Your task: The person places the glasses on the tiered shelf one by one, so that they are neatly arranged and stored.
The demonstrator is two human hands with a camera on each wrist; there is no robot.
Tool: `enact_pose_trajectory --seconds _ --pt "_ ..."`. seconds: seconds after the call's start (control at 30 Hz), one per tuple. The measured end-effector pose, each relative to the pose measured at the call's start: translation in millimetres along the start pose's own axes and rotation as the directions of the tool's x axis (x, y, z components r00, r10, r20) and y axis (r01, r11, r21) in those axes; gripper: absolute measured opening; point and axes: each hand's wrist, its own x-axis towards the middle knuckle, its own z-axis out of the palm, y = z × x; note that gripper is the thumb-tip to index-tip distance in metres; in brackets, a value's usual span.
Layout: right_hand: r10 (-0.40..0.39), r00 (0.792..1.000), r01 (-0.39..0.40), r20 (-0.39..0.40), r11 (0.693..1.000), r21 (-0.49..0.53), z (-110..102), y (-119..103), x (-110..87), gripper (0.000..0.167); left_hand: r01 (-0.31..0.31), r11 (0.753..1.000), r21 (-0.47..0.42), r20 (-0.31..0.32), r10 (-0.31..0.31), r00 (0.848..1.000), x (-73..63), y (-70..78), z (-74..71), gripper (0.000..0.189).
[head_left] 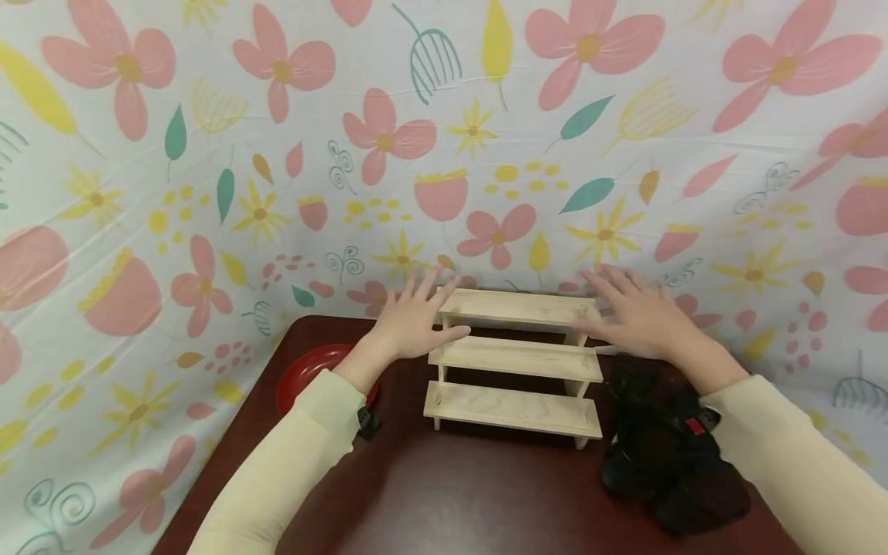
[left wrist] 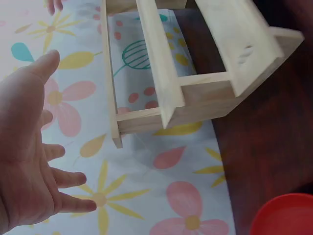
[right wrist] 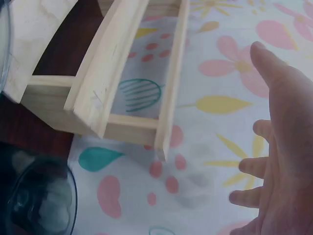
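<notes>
2 hands [head_left: 414,320], 3 wooden shelves [head_left: 515,358]

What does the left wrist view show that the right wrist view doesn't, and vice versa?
Only the left wrist view shows the red dish and the left grip. Only the right wrist view shows the see-through round vessel at lower left, plus a clear curved rim at the left edge. Both show the wooden rack, floral cloth and dark table; the right grip too, apparently only as fingertips in the left.

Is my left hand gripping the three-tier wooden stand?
No, the left wrist view shows the left hand apart from the three-tier wooden stand, with fingers spread.
</notes>
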Motion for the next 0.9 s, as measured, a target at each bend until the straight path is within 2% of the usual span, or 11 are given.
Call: enact_pose_trajectory --seconds 0.17,0.33,0.43,0.5,0.6,0.73,0.83,0.9 --pt "-0.023 0.997 0.024 -0.069 1.000 0.018 -7.6 15.7 -34.2 0.096 -0.007 0.989 -0.151 -0.045 0.001 0.999 -21.4 0.5 9.2 0.088" --pt "-0.033 0.987 0.050 -0.156 0.993 0.105 -4.7 31.5 -75.9 0.092 0.037 0.960 -0.277 -0.062 -0.057 0.996 -42.2 -5.2 37.4 0.087" --pt "-0.006 0.979 0.049 -0.204 0.978 0.203 0.4 36.7 -100.8 0.088 0.088 0.921 -0.380 -0.044 -0.113 0.993 -54.3 -9.5 58.3 0.087" --pt "0.019 0.972 0.042 -0.235 0.967 0.251 6.9 39.4 -114.7 0.087 0.133 0.880 -0.456 -0.017 -0.158 0.987 -60.8 -12.3 71.8 0.087" --pt "0.079 0.955 0.012 -0.284 0.953 0.304 21.1 46.7 -134.1 0.087 0.191 0.799 -0.570 0.039 -0.206 0.978 -67.7 -17.1 92.8 0.086" --pt "0.177 0.931 -0.063 -0.318 0.939 0.338 48.2 64.8 -155.4 0.088 0.230 0.655 -0.720 0.112 -0.218 0.970 -70.3 -20.2 118.0 0.085" --pt "0.254 0.920 -0.125 -0.299 0.912 0.390 74.3 79.7 -169.9 0.090 0.262 0.506 -0.822 0.174 -0.215 0.961 -71.3 -19.4 133.7 0.082" --pt "0.306 0.911 -0.164 -0.276 0.884 0.439 90.1 88.5 -178.9 0.091 0.276 0.409 -0.870 0.204 -0.210 0.956 -71.7 -18.8 142.4 0.079"
